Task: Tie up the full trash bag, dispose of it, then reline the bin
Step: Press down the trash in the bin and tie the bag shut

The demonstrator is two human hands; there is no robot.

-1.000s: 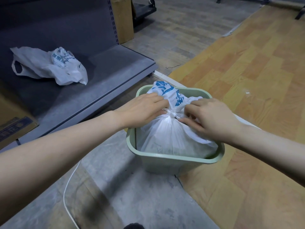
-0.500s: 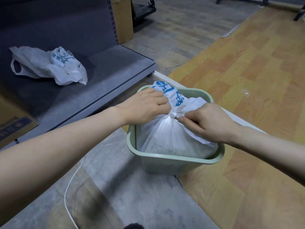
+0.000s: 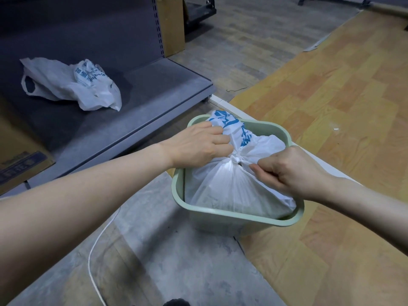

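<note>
White plastic fills the pale green bin [image 3: 240,217]: the full trash bag [image 3: 229,188] sits inside it, its top gathered into a small knot [image 3: 237,160] at the middle. My left hand [image 3: 198,146] is on the far left side of that knot, fingers [image 3: 220,142] curled tight round one bunched ear of the bag, the one with blue printing on it, which sticks up past the bin's back rim. My right hand [image 3: 291,171] is on the near right side, its fingers folded in and pinching the other ear of plastic just beside the knot. The two hands sit on opposite sides of the knot, and the film below it is drawn into fine taut pleats running down into the bin. The bin stands on the floor where a grey, worn patch [image 3: 176,272] meets wood-pattern vinyl [image 3: 331,107]. To the left, well apart from the bin, a second white plastic bag [image 3: 72,85] with blue print lies crumpled on the low grey shelf base [image 3: 143,102], one handle loop open at its left end. A cardboard box [image 3: 19,157] shows at the left edge, another brown box [image 3: 170,25] stands behind the shelf upright, and a thin white cord [image 3: 95,255] curves across the floor below my left forearm.
</note>
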